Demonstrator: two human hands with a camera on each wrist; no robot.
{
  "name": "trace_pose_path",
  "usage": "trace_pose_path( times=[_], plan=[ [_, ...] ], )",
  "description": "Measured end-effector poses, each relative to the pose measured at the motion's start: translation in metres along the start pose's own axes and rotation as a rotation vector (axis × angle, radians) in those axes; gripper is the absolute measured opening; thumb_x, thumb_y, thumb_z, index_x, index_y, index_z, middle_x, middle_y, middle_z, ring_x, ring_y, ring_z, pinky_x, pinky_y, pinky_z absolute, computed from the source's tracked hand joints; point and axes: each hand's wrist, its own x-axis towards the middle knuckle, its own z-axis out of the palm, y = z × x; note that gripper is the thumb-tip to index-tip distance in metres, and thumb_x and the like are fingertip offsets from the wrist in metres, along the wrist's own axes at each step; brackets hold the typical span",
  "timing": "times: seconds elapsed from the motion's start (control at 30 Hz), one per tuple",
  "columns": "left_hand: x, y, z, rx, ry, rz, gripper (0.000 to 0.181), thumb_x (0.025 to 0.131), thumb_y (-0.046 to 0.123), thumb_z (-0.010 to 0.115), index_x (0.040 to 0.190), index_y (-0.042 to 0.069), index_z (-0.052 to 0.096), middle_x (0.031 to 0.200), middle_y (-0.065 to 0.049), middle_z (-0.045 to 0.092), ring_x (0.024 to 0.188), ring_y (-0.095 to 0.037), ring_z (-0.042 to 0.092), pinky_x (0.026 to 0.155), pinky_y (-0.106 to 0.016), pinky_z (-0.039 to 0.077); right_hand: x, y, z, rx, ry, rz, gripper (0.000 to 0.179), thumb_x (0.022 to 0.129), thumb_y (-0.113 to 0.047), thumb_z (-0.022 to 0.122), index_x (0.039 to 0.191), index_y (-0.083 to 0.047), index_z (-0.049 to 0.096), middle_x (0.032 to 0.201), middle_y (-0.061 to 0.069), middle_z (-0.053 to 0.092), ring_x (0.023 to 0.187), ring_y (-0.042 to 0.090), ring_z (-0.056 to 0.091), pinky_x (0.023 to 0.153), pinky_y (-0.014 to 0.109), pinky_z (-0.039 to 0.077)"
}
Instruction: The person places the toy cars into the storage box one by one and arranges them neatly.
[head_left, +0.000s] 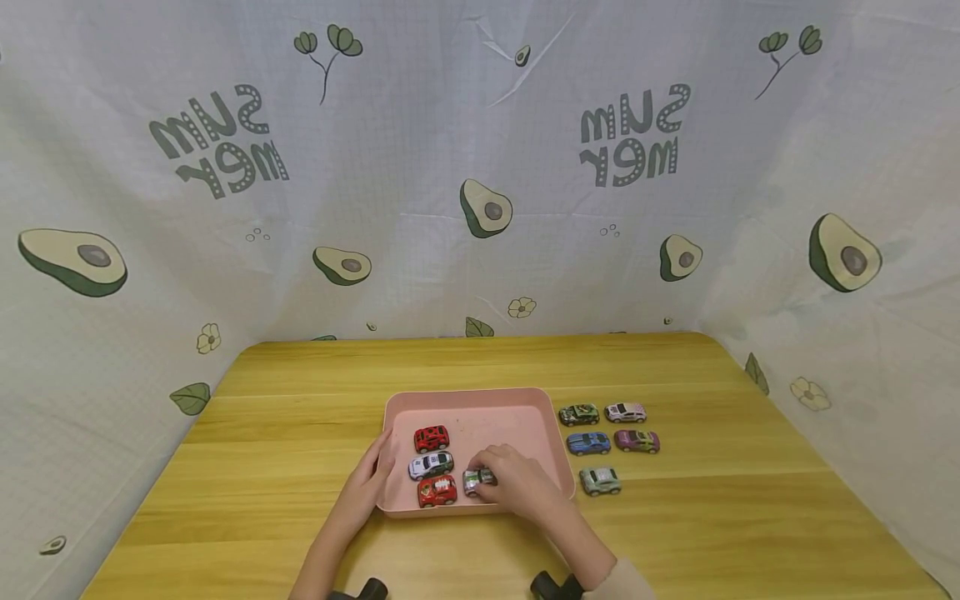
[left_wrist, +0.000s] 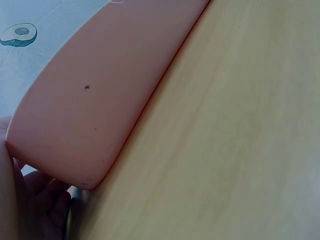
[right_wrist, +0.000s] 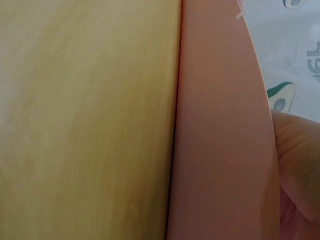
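Note:
A shallow pink tray (head_left: 480,414) lies on the wooden table. Against its left wall is my left hand (head_left: 365,479), thumb over the rim and fingers curled along the outside; in the left wrist view that hand (left_wrist: 37,200) shows at the tray's corner. My right hand (head_left: 517,479) reaches over the near rim and pinches a silver-and-green toy car (head_left: 478,480) at the tray floor. Left of it, inside the tray, are a red-and-black toy car (head_left: 431,438), a white toy car (head_left: 431,465) and a red toy car (head_left: 437,491), stacked in a column.
Right of the tray, several toy cars stand on the table: a dark green one (head_left: 579,414), a white-pink one (head_left: 626,412), a blue one (head_left: 588,443), a purple one (head_left: 637,441) and a pale green one (head_left: 600,481). A printed curtain (head_left: 420,167) hangs behind.

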Motion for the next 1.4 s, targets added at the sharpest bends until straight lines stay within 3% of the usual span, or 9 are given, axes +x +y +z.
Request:
trace_pose_path(
  times=[0.2,0.47,0.77,1.03,1.4],
  plan=[
    [-0.001,0.002,0.001,-0.007,-0.01,-0.008,0.051,0.097,0.029,0.042,0.143,0.012,0.028,0.149,-0.019,0.024,0.138,-0.037,0.018,0.111,-0.054,0.017,-0.003,0.003,0.0,-0.01,0.008,0.011,0.02,0.079,-0.027,0.064,0.097,-0.021,0.063,0.1,-0.006,0.064,0.095,0.014,0.058,0.076,0.035,0.051],
    [0.0,0.0,0.001,-0.004,-0.002,-0.017,0.052,0.096,0.031,0.042,0.143,0.012,0.029,0.149,-0.019,0.024,0.138,-0.037,0.019,0.111,-0.054,0.017,-0.009,0.01,0.0,-0.04,0.159,-0.029,0.021,0.084,-0.025,0.059,0.103,-0.017,0.065,0.103,-0.003,0.067,0.097,0.017,0.061,0.082,0.036,0.05],
    [0.0,0.001,0.002,-0.001,-0.006,-0.015,0.051,0.097,0.03,0.041,0.143,0.013,0.028,0.149,-0.019,0.024,0.138,-0.037,0.018,0.111,-0.054,0.017,-0.018,0.022,-0.006,-0.061,0.332,-0.055,0.029,0.081,-0.022,0.064,0.108,-0.013,0.062,0.108,0.001,0.064,0.103,0.02,0.058,0.091,0.039,0.047],
    [0.001,-0.001,0.002,0.003,0.001,-0.02,0.051,0.096,0.031,0.042,0.143,0.014,0.029,0.149,-0.018,0.024,0.138,-0.037,0.018,0.111,-0.054,0.017,-0.027,0.034,-0.013,-0.032,0.34,0.074,0.04,0.083,-0.028,0.063,0.121,-0.015,0.055,0.123,0.003,0.057,0.113,0.027,0.054,0.096,0.054,0.04],
    [0.001,-0.002,0.001,0.002,0.009,-0.029,0.052,0.096,0.032,0.042,0.143,0.013,0.029,0.149,-0.018,0.024,0.138,-0.037,0.018,0.111,-0.055,0.017,-0.038,0.058,-0.026,-0.073,0.424,0.142,0.041,0.084,-0.024,0.064,0.121,-0.009,0.056,0.124,0.011,0.056,0.116,0.031,0.051,0.093,0.056,0.04]
  ],
)
